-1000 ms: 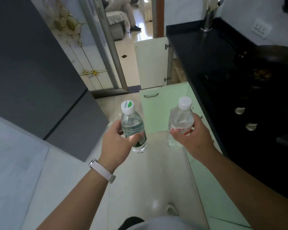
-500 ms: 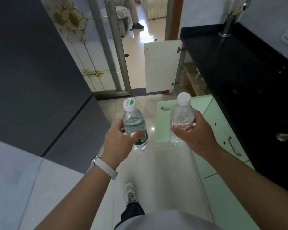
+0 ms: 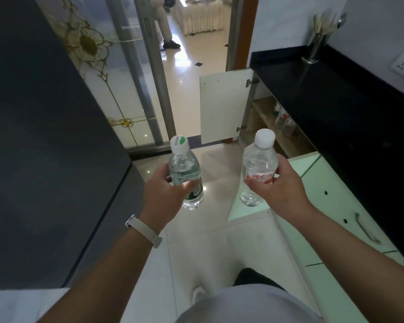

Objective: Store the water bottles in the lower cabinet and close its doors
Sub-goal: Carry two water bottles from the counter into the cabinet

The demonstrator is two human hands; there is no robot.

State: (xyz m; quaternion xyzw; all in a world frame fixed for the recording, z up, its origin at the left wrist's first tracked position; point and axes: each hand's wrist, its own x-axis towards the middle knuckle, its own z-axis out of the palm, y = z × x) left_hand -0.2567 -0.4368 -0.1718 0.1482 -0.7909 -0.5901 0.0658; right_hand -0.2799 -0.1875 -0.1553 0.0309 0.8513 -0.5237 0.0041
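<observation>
Item 1. Left hand (image 3: 166,197): fingers wrapped around the green-label bottle (image 3: 184,176), grasping it at mid-body. Bottle upright, capped, white cap with a green patch, carried in the air over the floor tiles (image 3: 196,248). A pale wristband (image 3: 145,231) sits on that wrist.

Item 2. Right hand (image 3: 282,190): fingers closed around the red-label bottle (image 3: 258,169), gripping at the label. Bottle upright, white cap on, held just beside the near cabinet door (image 3: 266,199), which stands swung out.

Item 3. Lower cabinet (image 3: 278,129), under the front edge of the black countertop (image 3: 331,94): both doors open. The far cabinet door (image 3: 224,106), white inner face showing, stands out at the cabinet's far end. Inside, at least two clear bottles (image 3: 283,121) appear to stand on a shelf toward the back; the exact count is not readable.

Item 4. Utensil holder (image 3: 317,45), at the far corner of the countertop, not part of the task.

Status: partly done, by the look of it. Some bottles seem stored already; the two in hand are well apart from the opening and not yet placed.

Outstanding: bring both bottles to the cabinet, set them on a shelf, free the hands, swing both doors shut.
</observation>
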